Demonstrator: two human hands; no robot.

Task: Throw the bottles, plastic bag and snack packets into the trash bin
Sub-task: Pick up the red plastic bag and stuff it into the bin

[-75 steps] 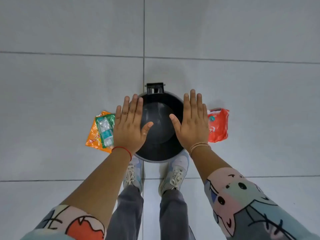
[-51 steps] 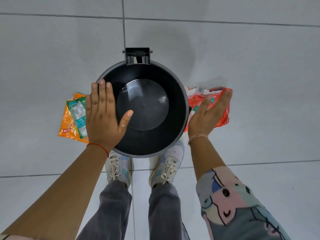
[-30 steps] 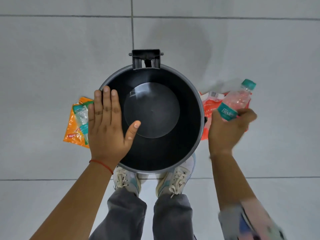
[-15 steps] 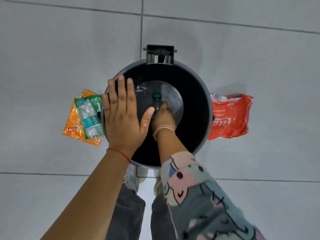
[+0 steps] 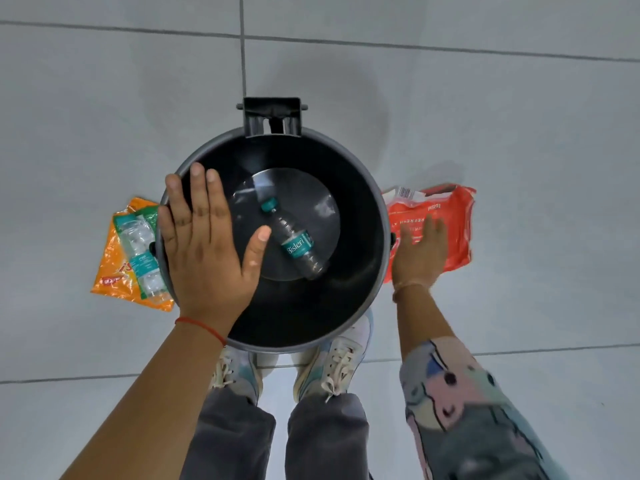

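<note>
Bin (image 5: 367, 271) holds one bottle (image 5: 294, 242). Left hand (image 5: 207, 247) flat, empty over rim. Right hand (image 5: 420, 251) open, empty, above red bag (image 5: 453, 220). Second bottle (image 5: 140, 258) on orange packet (image 5: 114, 271); limp bag may slip.

left hand (image 5: 204, 244) covers the near-left rim of the trash bin (image 5: 349, 161) and part of its inner wall. it also hides the right edge of the second bottle (image 5: 140, 258) and the green packet (image 5: 147, 216) lying on the orange packet (image 5: 114, 271). printing on the orange packet too small to read. right hand (image 5: 420, 251) motion-blurred, fingers smeared; cannot tell whether it touches the red plastic bag (image 5: 453, 223) beneath it. bag lettering upside down, mostly unreadable. bottle in the bin (image 5: 294, 242): base end dim against the dark floor. shoes (image 5: 332, 362) partly under the bin's rim. both forearms, sleeve (image 5: 460, 403) and trousers cut off by bottom edge.
</note>
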